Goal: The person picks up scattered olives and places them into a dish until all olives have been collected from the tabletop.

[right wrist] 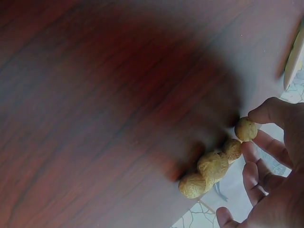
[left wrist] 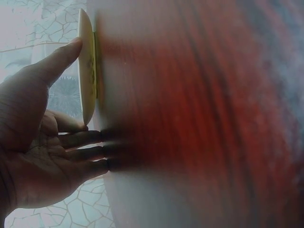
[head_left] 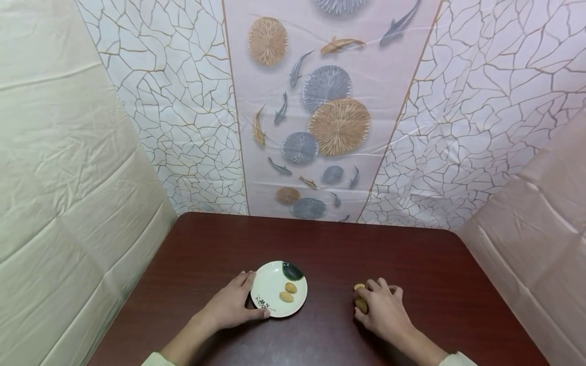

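My left hand (head_left: 231, 305) rests at the left side of a round white plate (head_left: 263, 282), thumb and index fingertips touching its rim. In the left wrist view, the fingers are extended and the other fingertips reach the tabletop. Two small, yellowish-brown potatoes (head_left: 286, 296) lie on the plate, near its dark green patch. To the right of the plate, my right hand (head_left: 384, 315) is low over the table. Its thumb and index finger pinch a small potato (right wrist: 246, 129). Several more wrinkled small potatoes (right wrist: 213, 166) lie on the table close beside it, partly hidden by the hand in the head view.
The dark reddish-brown table (head_left: 320, 244) has rounded far corners. Behind it hangs a patterned cloth (head_left: 302, 112) with fish and round leaf shapes. Pale quilted cloth (head_left: 68, 203) stands along the left side, and similar cloth (head_left: 540, 213) along the right.
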Tool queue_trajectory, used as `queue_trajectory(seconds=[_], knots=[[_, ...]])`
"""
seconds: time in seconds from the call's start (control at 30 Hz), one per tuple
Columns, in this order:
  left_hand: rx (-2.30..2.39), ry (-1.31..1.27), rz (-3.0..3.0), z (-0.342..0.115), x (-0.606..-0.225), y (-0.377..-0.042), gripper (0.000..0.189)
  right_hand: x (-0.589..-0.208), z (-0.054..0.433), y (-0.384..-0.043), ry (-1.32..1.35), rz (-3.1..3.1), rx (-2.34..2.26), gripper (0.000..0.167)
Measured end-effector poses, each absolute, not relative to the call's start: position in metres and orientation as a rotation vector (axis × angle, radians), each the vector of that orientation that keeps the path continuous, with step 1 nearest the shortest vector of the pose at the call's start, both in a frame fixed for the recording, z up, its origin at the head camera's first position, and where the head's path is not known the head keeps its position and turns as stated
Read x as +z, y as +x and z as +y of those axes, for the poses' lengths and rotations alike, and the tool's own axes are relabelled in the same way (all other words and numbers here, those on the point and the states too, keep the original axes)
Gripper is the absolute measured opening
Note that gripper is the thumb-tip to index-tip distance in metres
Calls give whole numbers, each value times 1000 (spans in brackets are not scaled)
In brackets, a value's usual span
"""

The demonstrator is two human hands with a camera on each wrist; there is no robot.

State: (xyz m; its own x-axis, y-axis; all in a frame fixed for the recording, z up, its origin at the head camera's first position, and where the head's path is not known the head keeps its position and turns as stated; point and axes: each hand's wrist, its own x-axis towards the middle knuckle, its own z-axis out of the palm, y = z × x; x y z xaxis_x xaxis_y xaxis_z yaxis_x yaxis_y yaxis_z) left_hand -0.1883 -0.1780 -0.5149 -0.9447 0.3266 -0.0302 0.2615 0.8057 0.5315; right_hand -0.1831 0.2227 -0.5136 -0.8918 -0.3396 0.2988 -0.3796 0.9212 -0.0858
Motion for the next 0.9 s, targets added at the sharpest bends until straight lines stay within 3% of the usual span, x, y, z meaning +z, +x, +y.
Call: queue_trajectory(seconds=[0.9], knots=[[807, 455, 2863, -178, -513, -187, 119, -511, 210, -184, 676, -2586, 291, 30]])
